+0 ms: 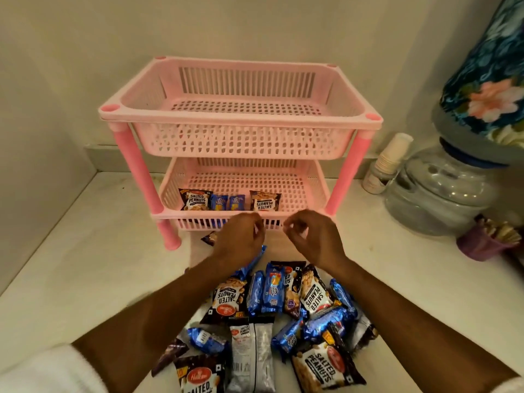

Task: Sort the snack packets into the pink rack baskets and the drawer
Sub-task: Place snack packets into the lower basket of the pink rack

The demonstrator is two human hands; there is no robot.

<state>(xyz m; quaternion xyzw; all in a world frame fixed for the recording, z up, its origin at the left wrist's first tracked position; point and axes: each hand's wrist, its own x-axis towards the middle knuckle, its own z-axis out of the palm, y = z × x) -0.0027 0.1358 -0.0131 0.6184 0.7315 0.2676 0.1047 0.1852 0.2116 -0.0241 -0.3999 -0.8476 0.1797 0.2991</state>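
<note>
A pink two-tier rack stands against the wall. Its top basket (241, 120) holds nothing. The lower basket (312, 194) has two black salted peanut packets (195, 199) and two small blue biscuit packets (219, 202) lined along its front. My left hand (241, 239) and my right hand (312, 236) hover just in front of the lower basket's rim, fingers loosely curled, with nothing in them. A heap of snack packets (283, 316), black peanut ones and blue biscuit ones, lies on the counter under my forearms. No drawer is in view.
A dark packet (209, 238) lies partly under the rack by its pink front left leg (168, 232). At right stand a water dispenser with a floral cover (453, 180), a stack of paper cups (388, 163) and a purple cup (479, 245).
</note>
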